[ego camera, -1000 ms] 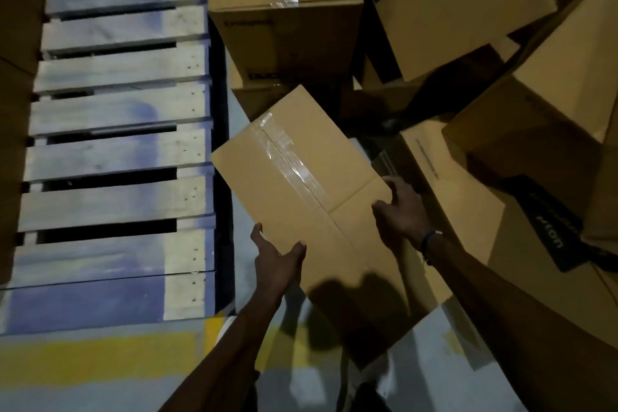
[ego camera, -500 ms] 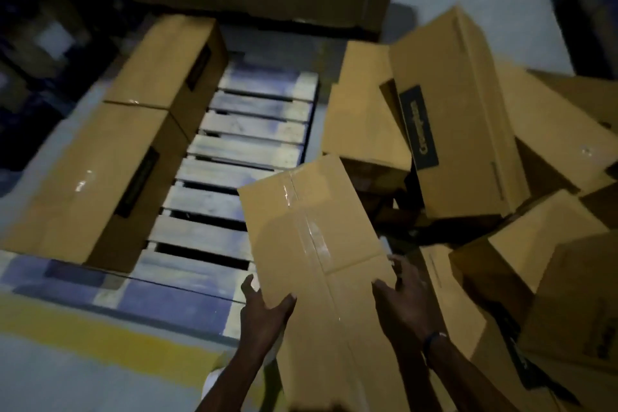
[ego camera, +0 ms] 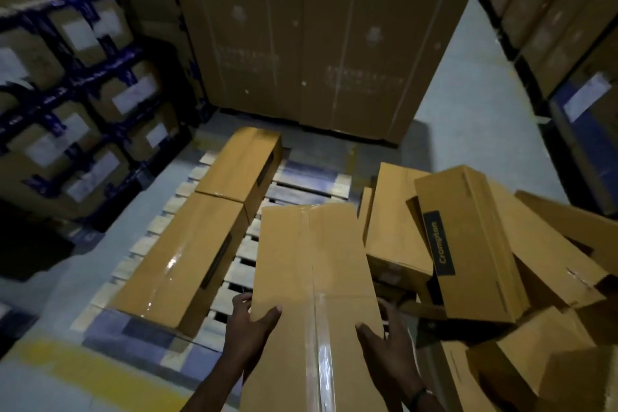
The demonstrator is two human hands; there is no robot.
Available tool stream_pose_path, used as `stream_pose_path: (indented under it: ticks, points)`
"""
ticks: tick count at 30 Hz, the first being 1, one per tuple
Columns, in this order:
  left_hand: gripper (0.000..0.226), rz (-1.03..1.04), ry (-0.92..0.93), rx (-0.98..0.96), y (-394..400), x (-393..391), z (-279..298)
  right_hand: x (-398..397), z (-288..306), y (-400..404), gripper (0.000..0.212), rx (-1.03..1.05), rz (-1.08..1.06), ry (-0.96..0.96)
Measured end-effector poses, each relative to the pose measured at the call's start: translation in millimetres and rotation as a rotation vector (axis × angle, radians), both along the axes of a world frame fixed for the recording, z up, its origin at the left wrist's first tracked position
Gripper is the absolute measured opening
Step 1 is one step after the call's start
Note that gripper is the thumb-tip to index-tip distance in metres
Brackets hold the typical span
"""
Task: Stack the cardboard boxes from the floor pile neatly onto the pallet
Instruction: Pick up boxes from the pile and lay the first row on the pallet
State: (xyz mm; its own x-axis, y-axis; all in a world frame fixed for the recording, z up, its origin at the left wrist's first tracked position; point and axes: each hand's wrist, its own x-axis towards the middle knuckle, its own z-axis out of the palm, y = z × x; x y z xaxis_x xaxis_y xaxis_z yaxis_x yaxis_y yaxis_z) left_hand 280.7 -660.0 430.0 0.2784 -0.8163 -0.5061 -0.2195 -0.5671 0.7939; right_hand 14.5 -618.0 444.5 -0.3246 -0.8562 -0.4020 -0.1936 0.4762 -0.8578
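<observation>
Carried box (ego camera: 311, 294) — a long carton with a taped centre seam, held low in the view, its long axis running from 6 o'clock toward 12 o'clock and its far end over the right-hand slats of the pallet (ego camera: 301, 192). Left hand (ego camera: 249, 328) clasps the near left edge, thumb on the top face and fingers down the side wall; right hand (ego camera: 384, 341) mirrors it on the right edge. Both hands sit at the near end, so the box extends away from them. Two placed boxes (ego camera: 214, 231) lie end to end along the pallet's left side, at 10 o'clock from the carried box, on the same axis; the free slats beside them appear the likely place. Floor pile (ego camera: 485, 254) lies at 3 o'clock. Hidden: the box's underside, its near end — cut off by the frame — and the fingertips below.
</observation>
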Motion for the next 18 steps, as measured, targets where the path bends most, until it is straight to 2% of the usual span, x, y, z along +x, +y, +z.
stream_pose_path:
  ticks: [4,7,9,14,18]
  points:
    - [0.071,-0.047,0.050,-0.024,-26.0,43.3,45.4,39.8,56.7,-13.4,0.054,-0.012,-0.027,-0.024]
    - [0.051,-0.122,0.062,-0.087,-41.4,66.9,85.2,57.6,85.2,-24.2,0.056,-0.027,0.016,0.005]
    - [0.047,-0.169,0.069,-0.110,-53.2,81.5,107.5,68.9,97.9,-29.0,0.055,-0.041,0.044,0.035]
    - [0.061,-0.221,0.052,-0.157,-79.8,111.5,140.6,95.3,125.7,-41.4,0.054,-0.078,0.047,0.053]
    - [0.067,-0.234,0.030,-0.182,-97.0,116.1,162.2,97.4,140.6,-57.0,0.065,-0.083,0.040,0.074]
